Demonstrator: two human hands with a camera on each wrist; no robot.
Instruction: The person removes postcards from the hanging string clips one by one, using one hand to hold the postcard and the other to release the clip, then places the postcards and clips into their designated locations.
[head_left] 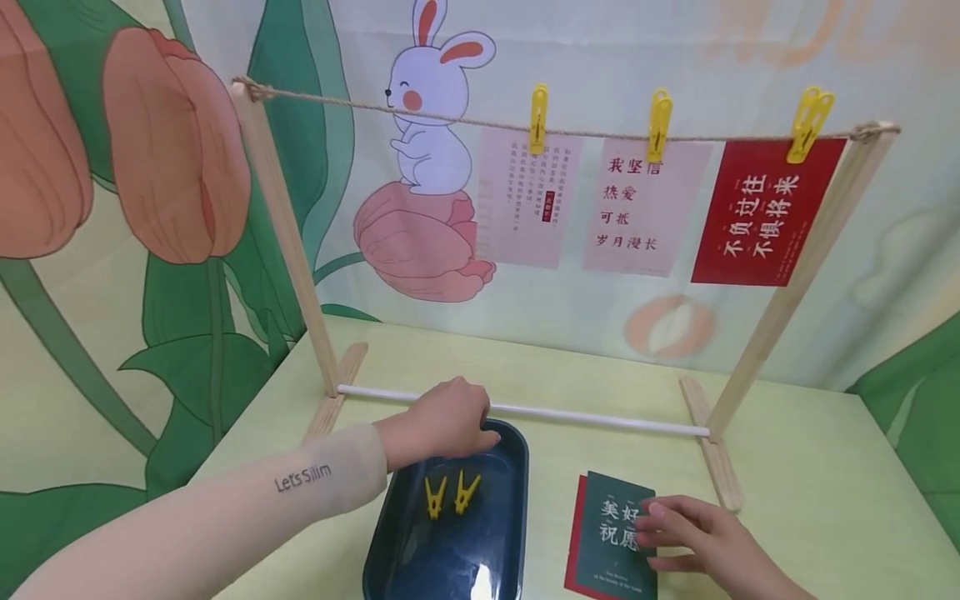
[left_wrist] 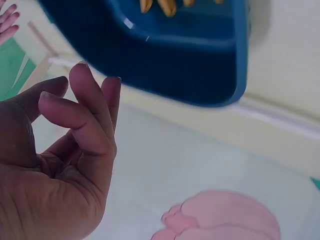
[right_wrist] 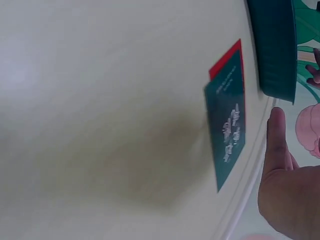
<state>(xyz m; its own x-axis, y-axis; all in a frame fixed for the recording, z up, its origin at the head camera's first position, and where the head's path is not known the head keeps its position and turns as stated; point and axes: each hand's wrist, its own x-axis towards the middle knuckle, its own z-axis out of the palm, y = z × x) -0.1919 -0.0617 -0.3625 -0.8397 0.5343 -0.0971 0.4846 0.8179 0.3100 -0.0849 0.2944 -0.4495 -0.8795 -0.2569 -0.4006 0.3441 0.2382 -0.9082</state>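
My left hand (head_left: pixel 450 421) hovers over the far end of a dark blue tray (head_left: pixel 457 560). In the left wrist view its fingers (left_wrist: pixel 92 127) bend loosely and hold nothing. Two yellow clothespins (head_left: pixel 435 498) lie in the tray. To the right, a dark green card (head_left: pixel 618 533) with white characters overlaps a red card (head_left: pixel 574 542), whose edge alone shows. My right hand (head_left: pixel 693 533) is at the green card's right edge, fingers relaxed; the right wrist view shows its finger (right_wrist: pixel 276 135) apart from the cards. Whether another finger touches the card cannot be told.
A twine line (head_left: pixel 450 119) runs between two wooden posts (head_left: pixel 281 233). Three yellow clothespins (head_left: pixel 659 125) hold two pale pink cards (head_left: pixel 645 212) and a red card (head_left: pixel 768 212) on it. A white rod (head_left: pixel 592 414) joins the posts low down, behind the tray.
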